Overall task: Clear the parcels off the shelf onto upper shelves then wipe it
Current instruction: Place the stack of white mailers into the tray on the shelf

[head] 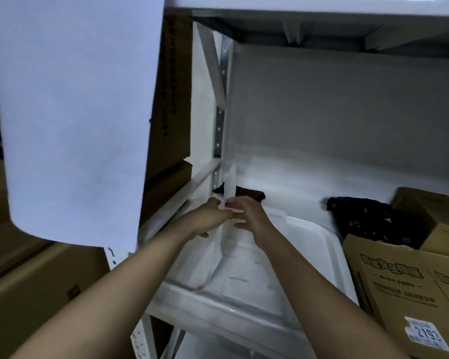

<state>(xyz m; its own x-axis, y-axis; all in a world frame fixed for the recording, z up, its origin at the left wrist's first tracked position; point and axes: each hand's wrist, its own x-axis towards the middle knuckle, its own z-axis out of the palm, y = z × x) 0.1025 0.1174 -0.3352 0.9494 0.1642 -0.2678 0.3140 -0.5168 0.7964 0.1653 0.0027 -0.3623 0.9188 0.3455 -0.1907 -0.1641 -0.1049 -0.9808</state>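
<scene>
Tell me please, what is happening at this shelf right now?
A person reaches into the white shelf with both bare hands. The left hand and the right hand together grip a pale, translucent plastic piece standing upright near the back left corner. To the right, a black bag and cardboard boxes sit on the shelf, so clearing is not finished. No wiping cloth is visible.

Storeroom: white metal rack shelving (219, 130), stacked brown cardboard cartons left (174, 86), printed labelled carton near right (405, 294), black plastic bag (368, 218).
</scene>
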